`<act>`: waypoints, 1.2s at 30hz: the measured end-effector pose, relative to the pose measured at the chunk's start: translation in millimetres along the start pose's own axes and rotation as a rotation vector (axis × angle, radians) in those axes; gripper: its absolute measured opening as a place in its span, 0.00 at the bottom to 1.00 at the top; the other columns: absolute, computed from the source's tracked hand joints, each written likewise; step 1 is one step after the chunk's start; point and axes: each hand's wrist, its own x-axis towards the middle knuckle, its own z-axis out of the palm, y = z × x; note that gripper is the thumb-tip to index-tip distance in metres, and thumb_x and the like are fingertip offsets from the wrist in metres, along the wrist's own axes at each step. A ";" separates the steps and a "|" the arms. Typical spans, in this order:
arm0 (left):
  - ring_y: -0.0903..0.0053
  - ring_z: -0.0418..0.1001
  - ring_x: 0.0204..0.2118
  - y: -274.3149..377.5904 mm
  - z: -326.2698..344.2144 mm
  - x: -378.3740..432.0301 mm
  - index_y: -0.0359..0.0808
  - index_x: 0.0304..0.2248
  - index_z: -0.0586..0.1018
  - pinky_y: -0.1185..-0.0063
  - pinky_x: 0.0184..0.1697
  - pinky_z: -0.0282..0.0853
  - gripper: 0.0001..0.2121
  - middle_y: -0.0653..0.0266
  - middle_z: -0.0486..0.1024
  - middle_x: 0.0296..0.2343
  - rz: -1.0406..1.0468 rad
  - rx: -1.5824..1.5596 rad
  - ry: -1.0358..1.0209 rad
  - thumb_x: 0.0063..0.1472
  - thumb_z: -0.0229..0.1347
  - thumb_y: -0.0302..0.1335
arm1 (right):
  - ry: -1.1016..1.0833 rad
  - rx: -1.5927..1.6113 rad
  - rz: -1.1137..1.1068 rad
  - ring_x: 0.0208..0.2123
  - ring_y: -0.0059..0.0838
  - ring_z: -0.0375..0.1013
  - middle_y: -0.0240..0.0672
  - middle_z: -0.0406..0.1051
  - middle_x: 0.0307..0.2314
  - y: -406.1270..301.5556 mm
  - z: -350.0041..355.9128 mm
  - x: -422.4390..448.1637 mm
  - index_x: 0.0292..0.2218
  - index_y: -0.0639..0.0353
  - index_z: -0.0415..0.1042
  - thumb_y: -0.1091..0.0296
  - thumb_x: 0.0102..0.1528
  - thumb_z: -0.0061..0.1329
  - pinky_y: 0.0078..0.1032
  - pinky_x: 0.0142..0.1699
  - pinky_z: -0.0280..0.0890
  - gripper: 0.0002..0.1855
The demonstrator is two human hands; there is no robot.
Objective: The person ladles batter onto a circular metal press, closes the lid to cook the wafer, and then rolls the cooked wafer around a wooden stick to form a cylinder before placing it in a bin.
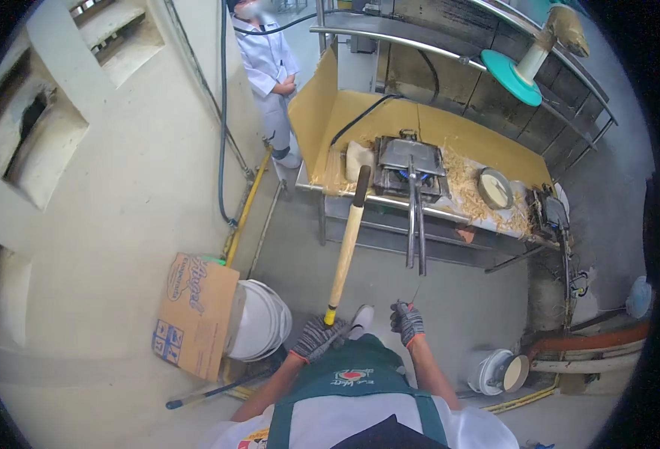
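Observation:
My left hand (pixel 319 337), in a grey knit glove with an orange cuff, grips the yellow end of a long wooden rod (pixel 345 255). The rod slants up toward the worktable, and its far end is a dark brown cylinder (pixel 363 182). In my right hand (pixel 408 322), gloved the same way, is a thin pointed tool (pixel 418 292) with a bit of red at the fingers. Beyond both hands, a flat metal press iron (pixel 414 154) lies over a lit gas burner (pixel 405 175). Its two long handles (pixel 417 230) reach out past the table edge toward me.
Pale flakes (pixel 459 179) litter the worktable around a bowl of batter (pixel 495 189). A second iron (pixel 554 213) sits at the right. A cardboard box (pixel 195 314) and white bucket (pixel 259 320) stand at left, another bucket (pixel 484 370) at right. A person (pixel 268 73) stands behind the table.

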 end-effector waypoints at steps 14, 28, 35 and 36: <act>0.60 0.72 0.35 135.9 41.7 166.9 0.39 0.37 0.74 0.70 0.38 0.69 0.14 0.57 0.72 0.35 0.848 0.710 -0.255 0.49 0.56 0.31 | 0.253 0.063 0.124 0.14 0.33 0.55 0.29 0.55 0.11 154.4 -334.9 158.6 0.26 0.48 0.66 0.52 0.53 0.36 0.32 0.20 0.54 0.13; 0.76 0.71 0.26 290.1 -64.5 221.9 0.36 0.33 0.74 0.76 0.31 0.67 0.12 0.64 0.72 0.22 0.613 0.021 0.085 0.59 0.50 0.38 | 0.362 -0.143 0.243 0.18 0.37 0.65 0.38 0.65 0.16 42.0 -227.2 186.2 0.31 0.52 0.69 0.57 0.49 0.47 0.35 0.24 0.63 0.11; 0.88 0.68 0.20 359.7 -91.7 224.6 0.36 0.31 0.76 0.84 0.25 0.66 0.13 0.71 0.72 0.21 0.754 -0.349 -0.146 0.58 0.54 0.39 | 0.300 0.001 0.230 0.19 0.38 0.69 0.41 0.69 0.17 10.1 -187.3 181.3 0.34 0.54 0.70 0.59 0.48 0.51 0.35 0.25 0.66 0.13; 0.86 0.69 0.21 329.1 -79.7 239.5 0.36 0.31 0.76 0.83 0.25 0.66 0.13 0.71 0.72 0.21 0.776 -0.219 -0.109 0.58 0.54 0.39 | 0.257 0.041 0.218 0.17 0.38 0.68 0.40 0.67 0.16 5.0 -178.2 176.5 0.33 0.54 0.70 0.59 0.49 0.51 0.35 0.23 0.65 0.12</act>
